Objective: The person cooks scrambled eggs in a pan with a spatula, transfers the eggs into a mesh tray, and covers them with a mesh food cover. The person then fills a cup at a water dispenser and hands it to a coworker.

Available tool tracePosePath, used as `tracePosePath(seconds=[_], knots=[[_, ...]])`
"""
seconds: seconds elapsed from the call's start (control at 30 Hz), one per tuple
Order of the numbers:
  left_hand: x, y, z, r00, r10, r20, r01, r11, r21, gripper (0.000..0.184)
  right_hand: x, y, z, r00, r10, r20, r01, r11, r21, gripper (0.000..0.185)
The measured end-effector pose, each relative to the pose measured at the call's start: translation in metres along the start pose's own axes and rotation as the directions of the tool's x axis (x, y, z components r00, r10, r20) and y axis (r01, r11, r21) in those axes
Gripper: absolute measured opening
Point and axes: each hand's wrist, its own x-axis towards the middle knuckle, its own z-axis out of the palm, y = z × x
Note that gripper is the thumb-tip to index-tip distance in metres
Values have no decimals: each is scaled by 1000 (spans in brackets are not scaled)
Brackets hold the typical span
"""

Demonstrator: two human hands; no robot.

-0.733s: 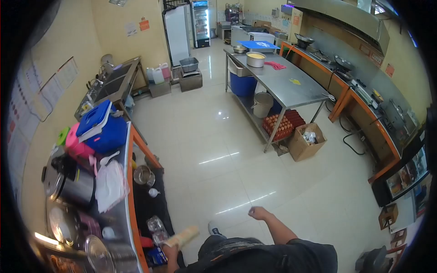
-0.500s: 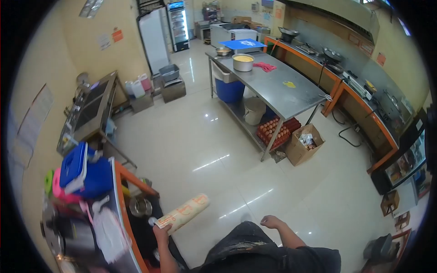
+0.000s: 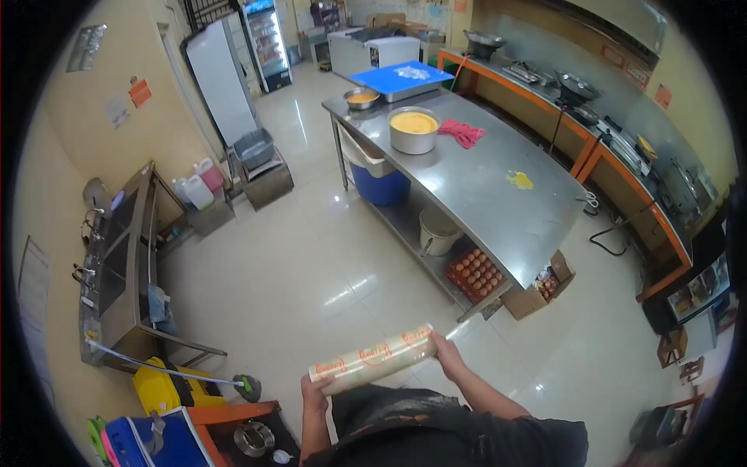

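A long pale roll with orange print [image 3: 373,359] lies across the front of my body, tilted up to the right. My left hand [image 3: 316,391] is closed around its left end, and my right hand [image 3: 447,354] grips the right end. Beyond the roll stands a steel table [image 3: 475,183]. On it are a round pot of yellow contents [image 3: 414,131], a smaller metal bowl [image 3: 362,98], a blue sheet [image 3: 403,75] over a tray, a pink cloth [image 3: 462,133] and a yellow spill [image 3: 520,180].
Under the table are a blue bin [image 3: 380,184], a white bucket [image 3: 438,232] and egg trays [image 3: 475,275], with a cardboard box [image 3: 539,289] beside them. A sink unit [image 3: 117,265] stands left, near a yellow case [image 3: 175,385]. An orange-edged counter [image 3: 580,140] holds stoves at right.
The roll has moved right and up in front of me, and my right hand has closed on its other end. The view has turned, with the steel table now nearer.
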Motion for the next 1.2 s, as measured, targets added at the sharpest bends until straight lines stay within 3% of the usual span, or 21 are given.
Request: tracePosePath(seconds=[0.03,0.1,0.13,0.2,0.27,0.5,0.6,0.7,0.87,0.97,1.0,1.07,1.13,1.2], knots=[[29,11,8,1000,-5,-16,5,1000,1,38,23,-31,12,990,-128,-50,131,990,48,52],[98,37,28,1000,-19,-4,19,999,31,37,86,-62,33,872,-440,-214,340,860,-380,49],[135,53,32,999,-26,23,24,997,75,38,122,-74,39,898,-391,-200,326,898,-295,49],[223,71,39,989,77,-129,-35,952,303,44,182,-87,59,926,-308,-217,300,951,-69,50],[305,118,61,996,92,-21,-80,937,341,49,241,-107,76,928,-249,-277,299,941,159,51],[530,229,223,961,61,270,-178,884,433,61,362,-237,80,825,-111,-554,282,930,234,53],[621,233,296,954,-21,298,-120,888,445,65,427,-268,57,776,-123,-619,311,928,205,51],[708,206,363,927,39,374,-194,902,387,65,502,-281,15,762,-165,-626,347,920,181,45],[780,188,442,941,-7,339,-167,861,481,57,572,-294,-17,762,-120,-637,351,902,250,40],[809,185,469,909,-19,417,-214,836,506,57,596,-288,-22,735,-87,-673,424,833,356,38],[823,183,474,914,-52,403,-194,816,544,55,597,-292,-21,728,-105,-678,383,882,275,34],[849,174,475,908,-131,399,-159,771,616,52,604,-304,-11,721,11,-693,337,868,365,36],[858,180,483,885,-194,423,-177,701,691,50,603,-320,3,676,140,-723,166,927,335,47],[868,174,489,881,-181,438,-169,744,647,50,614,-307,12,624,144,-768,278,877,391,44]])
